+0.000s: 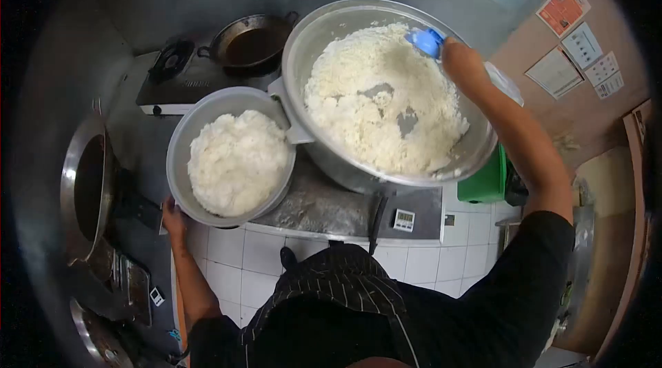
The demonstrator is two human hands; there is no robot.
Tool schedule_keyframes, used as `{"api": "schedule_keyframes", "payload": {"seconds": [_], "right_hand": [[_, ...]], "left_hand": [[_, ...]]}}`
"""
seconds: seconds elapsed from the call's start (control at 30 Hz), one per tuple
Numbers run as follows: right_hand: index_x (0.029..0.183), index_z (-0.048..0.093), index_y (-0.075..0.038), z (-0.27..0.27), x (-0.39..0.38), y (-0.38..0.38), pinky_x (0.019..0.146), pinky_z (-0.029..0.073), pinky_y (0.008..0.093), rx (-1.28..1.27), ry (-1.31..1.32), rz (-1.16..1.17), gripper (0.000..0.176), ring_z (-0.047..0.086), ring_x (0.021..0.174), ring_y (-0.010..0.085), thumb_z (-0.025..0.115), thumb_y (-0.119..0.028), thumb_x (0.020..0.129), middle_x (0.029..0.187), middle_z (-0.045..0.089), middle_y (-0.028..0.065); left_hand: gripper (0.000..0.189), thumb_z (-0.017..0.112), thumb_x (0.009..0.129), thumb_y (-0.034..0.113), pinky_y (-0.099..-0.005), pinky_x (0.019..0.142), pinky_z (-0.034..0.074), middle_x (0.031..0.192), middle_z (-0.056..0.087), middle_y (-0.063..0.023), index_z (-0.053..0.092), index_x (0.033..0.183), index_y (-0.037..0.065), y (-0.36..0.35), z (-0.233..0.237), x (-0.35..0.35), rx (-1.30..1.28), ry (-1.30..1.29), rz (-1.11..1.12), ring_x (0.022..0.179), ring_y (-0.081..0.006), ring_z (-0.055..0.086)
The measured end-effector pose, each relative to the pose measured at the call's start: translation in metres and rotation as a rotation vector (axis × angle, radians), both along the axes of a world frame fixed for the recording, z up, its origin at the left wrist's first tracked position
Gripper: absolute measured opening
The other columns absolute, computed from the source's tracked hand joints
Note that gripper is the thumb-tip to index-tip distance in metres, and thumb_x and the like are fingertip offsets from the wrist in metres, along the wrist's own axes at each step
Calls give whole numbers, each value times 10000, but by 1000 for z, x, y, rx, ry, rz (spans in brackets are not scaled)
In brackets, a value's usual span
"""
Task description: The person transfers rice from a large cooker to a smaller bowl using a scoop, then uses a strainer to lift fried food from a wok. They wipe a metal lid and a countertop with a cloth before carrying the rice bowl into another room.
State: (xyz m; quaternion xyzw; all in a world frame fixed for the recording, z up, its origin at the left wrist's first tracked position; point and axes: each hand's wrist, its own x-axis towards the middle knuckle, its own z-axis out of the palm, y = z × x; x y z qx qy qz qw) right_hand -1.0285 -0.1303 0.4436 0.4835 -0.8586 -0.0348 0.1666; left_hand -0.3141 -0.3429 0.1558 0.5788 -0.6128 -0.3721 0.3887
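White cooked rice (386, 102) lies spread in a large metal pot (324, 16), with bare metal showing through in a few spots. My right hand (460, 63) reaches over the pot's right side, fingers closed around a blue scoop (427, 42) that touches the rice near the far wall. Left of the pot, a grey plastic tub (181, 154) holds a mound of rice (238, 161). At its lower left, my left hand (174, 220) grips the tub's side, with some fingers hidden.
Behind the tub, a dark wok (252, 44) with brown liquid sits beside a portable gas stove (162, 88). A white digital timer (404, 220) lies at the counter's front edge. A green bin (483, 178) stands right; another wok (86, 182) is far left.
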Motion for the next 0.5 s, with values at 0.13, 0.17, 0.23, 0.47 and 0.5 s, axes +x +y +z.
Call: {"api": "schedule_keyframes", "payload": {"seconds": [0.13,0.17,0.23,0.47,0.5], "right_hand": [[870,495,-1,-20,-16,-61,625,494,420,-14,116,30,162,618,698,349,370,-102,853,799,616,193],[880,488,3,-18,-13,-71,626,499,407,39,131,29,160,625,723,331,370,-101,853,813,617,198],[903,477,20,-13,-10,-83,636,500,408,141,44,69,169,622,752,331,366,-95,851,826,610,213],[965,446,91,-54,-40,-115,649,490,410,582,-67,217,222,607,809,349,382,-65,820,884,584,257],[965,446,91,-65,-51,-120,649,490,410,580,-53,223,222,607,809,349,382,-65,820,884,584,257]], "left_hand": [[296,481,870,100,-313,773,436,1125,511,-85,466,1155,22,49,-33,17,-130,19,227,963,-175,510],[290,492,872,137,-311,749,439,1120,513,-73,473,1140,29,78,-17,-6,-19,151,299,946,-168,510],[287,502,872,215,-329,717,445,1105,519,-63,490,1102,43,131,-37,-18,86,247,431,933,-173,511],[306,459,848,249,-389,730,446,1125,501,-92,460,1121,110,221,-107,-75,619,544,713,917,-247,523],[324,462,840,254,-388,739,443,1129,496,-93,451,1131,110,219,-110,-87,658,583,678,926,-248,521]]}}
